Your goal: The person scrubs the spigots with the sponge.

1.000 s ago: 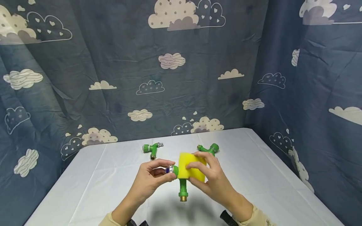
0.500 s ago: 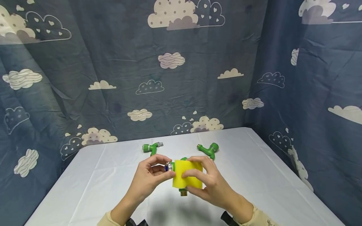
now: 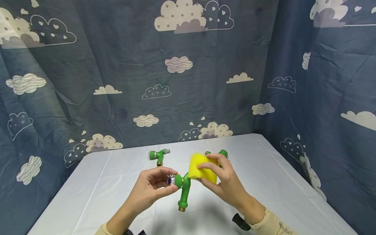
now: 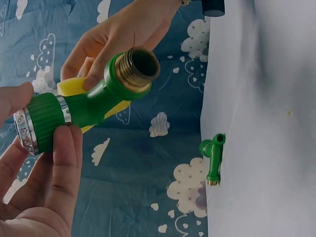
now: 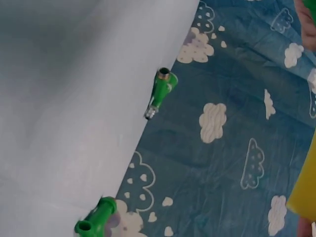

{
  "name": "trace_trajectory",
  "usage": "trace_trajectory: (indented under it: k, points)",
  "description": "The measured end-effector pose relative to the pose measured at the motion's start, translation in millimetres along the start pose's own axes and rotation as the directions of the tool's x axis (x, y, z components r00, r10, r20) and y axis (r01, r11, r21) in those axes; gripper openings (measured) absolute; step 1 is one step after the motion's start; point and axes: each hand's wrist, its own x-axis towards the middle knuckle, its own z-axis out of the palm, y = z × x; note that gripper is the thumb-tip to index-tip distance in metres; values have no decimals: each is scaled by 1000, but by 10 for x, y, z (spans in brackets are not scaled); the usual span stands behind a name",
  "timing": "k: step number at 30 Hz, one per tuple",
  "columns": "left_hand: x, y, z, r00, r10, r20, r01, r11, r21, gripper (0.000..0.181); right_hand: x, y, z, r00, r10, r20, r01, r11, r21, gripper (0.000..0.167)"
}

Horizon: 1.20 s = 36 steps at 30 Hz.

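My left hand (image 3: 148, 186) holds a green tap (image 3: 184, 191) by its ribbed knob, between thumb and fingers. The knob has a chrome ring and a blue end. A brass threaded inlet (image 4: 137, 69) points toward the camera in the left wrist view, and hangs downward in the head view. In my right hand (image 3: 227, 181) is a yellow sponge (image 3: 202, 168), pinched between thumb and fingers. Its left edge meets the upper bend of the tap, though contact is hard to judge. Only an edge of the sponge (image 5: 305, 185) shows in the right wrist view.
Toward the back of the white-covered table (image 3: 117, 182) lies a second green tap (image 3: 158, 156) with a silver spout. Another green tap (image 3: 224, 152) lies back right, partly behind the right hand and sponge. A dark blue cloud-print curtain (image 3: 126, 65) surrounds the table.
The sponge went down over the tap's body, then up and right, uncovering the body. The left hand lowered slightly, tilting the tap so its inlet swung left. Both grips stayed.
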Motion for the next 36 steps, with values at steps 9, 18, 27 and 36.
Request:
trace_trajectory:
  k: [9,18,27,36]
  points:
    - [18,-12,-21,990,127,-56,-117,981,152,43,60,-109,-110,999,36,-16,-34,990,136,51]
    - [17,110,21,961,243,133,-266,944,196,39,185,-299,-226,930,28,367,-173,913,370,32]
    - [105,30,6,931,289,221,-240,945,-223,42,201,-41,-137,755,61,653,-611,424,668,18]
    - [217,-56,123,966,235,-107,-257,906,-335,48,58,-16,-3,636,140,759,-758,-72,648,54]
